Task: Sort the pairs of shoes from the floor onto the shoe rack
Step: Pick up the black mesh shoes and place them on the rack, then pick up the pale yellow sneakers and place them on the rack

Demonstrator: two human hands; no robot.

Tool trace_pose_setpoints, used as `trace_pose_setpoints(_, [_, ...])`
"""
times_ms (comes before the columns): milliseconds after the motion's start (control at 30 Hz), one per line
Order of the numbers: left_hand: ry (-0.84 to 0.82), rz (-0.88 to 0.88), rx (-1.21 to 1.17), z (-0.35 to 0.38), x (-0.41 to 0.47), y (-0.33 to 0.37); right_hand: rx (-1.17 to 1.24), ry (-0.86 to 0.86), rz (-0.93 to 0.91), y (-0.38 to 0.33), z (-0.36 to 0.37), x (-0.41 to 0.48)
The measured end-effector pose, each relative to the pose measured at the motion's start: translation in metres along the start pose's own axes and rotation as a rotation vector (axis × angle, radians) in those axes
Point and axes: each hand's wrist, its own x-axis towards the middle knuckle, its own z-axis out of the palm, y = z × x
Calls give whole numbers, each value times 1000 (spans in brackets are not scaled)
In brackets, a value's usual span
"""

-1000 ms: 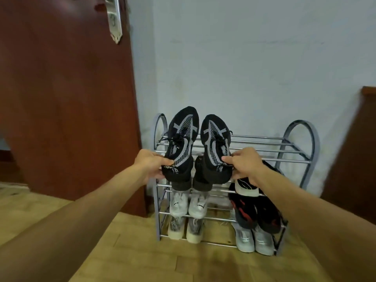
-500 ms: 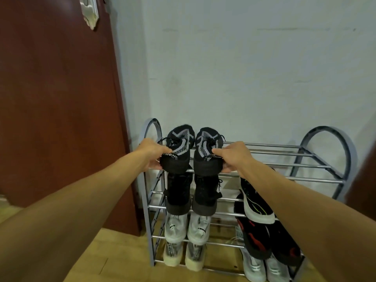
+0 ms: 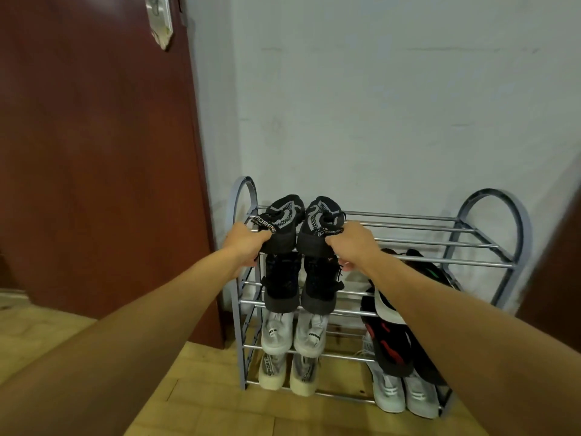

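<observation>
Black knit shoes (image 3: 284, 220), one pair, at the left end of the shoe rack (image 3: 440, 243), on the top tier, side by side and touching, toes toward the wall (image 3: 377, 105), heels at the front bar.

Head view: we see both arms reaching in. The left hand (image 3: 248, 243) has its grip closed on the heel of the left-side shoe, and the right hand (image 3: 352, 243) has its grip closed on the heel of the right-side one.

Tier below, same end: a dark pair (image 3: 279, 284) hanging toes-up. Under that a white pair (image 3: 276, 335), then a cream-soled pair (image 3: 272, 369) on the lowest bars.

Right half of the rack: we note a black shoe with white sole (image 3: 388, 308) partly behind the right forearm, a black-and-red shoe (image 3: 386, 344) below it, and a grey-white pair (image 3: 390, 394) at the bottom.

A dark red door (image 3: 94, 152) stands left of the rack, on a wooden floor (image 3: 204, 388).
</observation>
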Motion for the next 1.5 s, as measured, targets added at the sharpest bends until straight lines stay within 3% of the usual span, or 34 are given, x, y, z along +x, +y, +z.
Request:
trace_pose_setpoints(200, [-118,-44,32,-23,-65,-34,-85,-31,-38,4,22,-71])
trace_pose_setpoints(400, [-274,-16,212,-51,-130,-96,-203,-244,-45,16,74,-141])
trace_pose_setpoints(600, [-402,-150,369,-74,-181,-198,-332,-468,-43,40,147,-189])
trace_pose_setpoints(833, [-436,-412,380,-86,-214,-329,-434,-705,-14,88,244,-229])
trace_pose_setpoints(1100, [-496,-518,689,-92,-229,-457,-496,-860,45,143,332,-243])
trace_pose_setpoints(1300, [-459,-645,877,-103,-225,-529,-528,-945,25,180,357,-236])
trace_pose_setpoints(1500, [-430,-768,937,-92,-232,-552,-503,-963,43,195,349,-225])
